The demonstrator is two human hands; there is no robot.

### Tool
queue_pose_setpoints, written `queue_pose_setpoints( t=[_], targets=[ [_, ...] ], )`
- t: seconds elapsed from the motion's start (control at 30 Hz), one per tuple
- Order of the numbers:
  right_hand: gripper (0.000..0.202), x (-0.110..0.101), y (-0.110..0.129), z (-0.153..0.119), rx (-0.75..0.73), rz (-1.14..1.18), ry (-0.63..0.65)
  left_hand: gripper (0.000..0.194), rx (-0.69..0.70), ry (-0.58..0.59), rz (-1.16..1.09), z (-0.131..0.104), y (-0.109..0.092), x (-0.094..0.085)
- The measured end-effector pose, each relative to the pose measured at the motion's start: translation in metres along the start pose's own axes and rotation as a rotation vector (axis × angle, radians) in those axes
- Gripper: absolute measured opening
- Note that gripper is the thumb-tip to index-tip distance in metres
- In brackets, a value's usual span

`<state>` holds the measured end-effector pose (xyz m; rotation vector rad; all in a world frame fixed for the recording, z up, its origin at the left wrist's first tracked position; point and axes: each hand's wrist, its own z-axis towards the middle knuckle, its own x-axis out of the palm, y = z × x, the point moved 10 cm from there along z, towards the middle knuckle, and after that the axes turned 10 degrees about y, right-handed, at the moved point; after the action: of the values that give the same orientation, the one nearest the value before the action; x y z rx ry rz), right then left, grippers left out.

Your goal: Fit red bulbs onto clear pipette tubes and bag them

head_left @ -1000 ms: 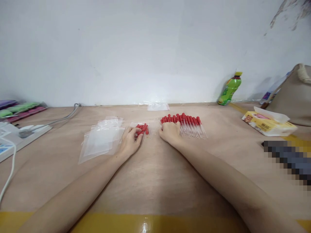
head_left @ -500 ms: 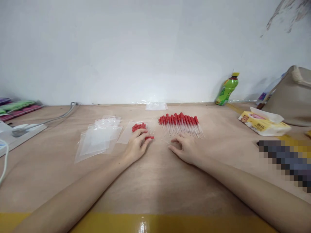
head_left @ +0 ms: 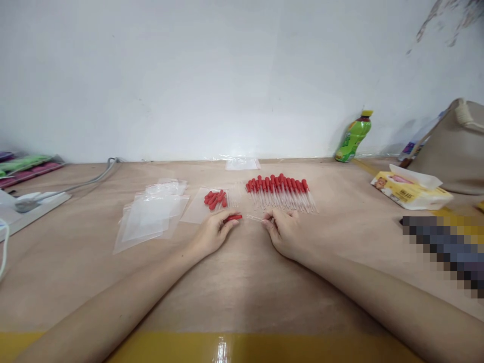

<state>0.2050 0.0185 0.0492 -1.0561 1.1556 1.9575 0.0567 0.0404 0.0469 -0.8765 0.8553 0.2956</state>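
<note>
My left hand (head_left: pixel 216 231) pinches a red rubber dropper bulb (head_left: pixel 235 217), its end pointing right. Opposite it, my right hand (head_left: pixel 283 231) is closed on a thin clear dropper tube (head_left: pixel 254 218) that points left at the bulb; a small gap lies between the two. Beyond my left hand, several loose red bulbs (head_left: pixel 215 199) rest on a clear bag (head_left: pixel 193 212), with a few clear tubes (head_left: pixel 234 194) just right of them. Past my right hand lies a row of droppers (head_left: pixel 282 191), red bulbs at the far end and clear tubes towards me.
Flat clear zip bags (head_left: pixel 151 217) overlap on the left. A power strip (head_left: pixel 41 206) with cables is farther left. At the right are a green bottle (head_left: pixel 353 137), a tissue pack (head_left: pixel 412 191), a beige bag (head_left: pixel 446 148) and a blurred-out dark object (head_left: pixel 446 247).
My right hand has closed on a clear tube and brought its end out to the left. My left hand has drawn slightly nearer, off the loose bulbs, still holding the red bulb.
</note>
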Motion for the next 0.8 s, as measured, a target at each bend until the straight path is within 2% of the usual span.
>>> queue_pose_setpoints(
  t=[0.2, 0.47, 0.63, 0.8],
  targets=[
    [0.014, -0.008, 0.015, -0.001, 0.035, -0.053, 0.058, 0.022, -0.006, 0.003, -0.07, -0.001, -0.004, 0.005],
    [0.013, -0.001, 0.02, 0.001, -0.166, 0.148, 0.028, 0.023, -0.05, -0.026, -0.176, -0.001, 0.003, 0.005],
    [0.013, 0.003, 0.02, 0.004, -0.241, 0.138, 0.065, 0.022, -0.021, 0.018, -0.2, -0.001, -0.002, 0.007],
    [0.014, 0.002, 0.025, 0.004, -0.328, 0.03, 0.102, 0.021, 0.002, 0.124, -0.204, -0.002, -0.008, 0.014]
  ],
)
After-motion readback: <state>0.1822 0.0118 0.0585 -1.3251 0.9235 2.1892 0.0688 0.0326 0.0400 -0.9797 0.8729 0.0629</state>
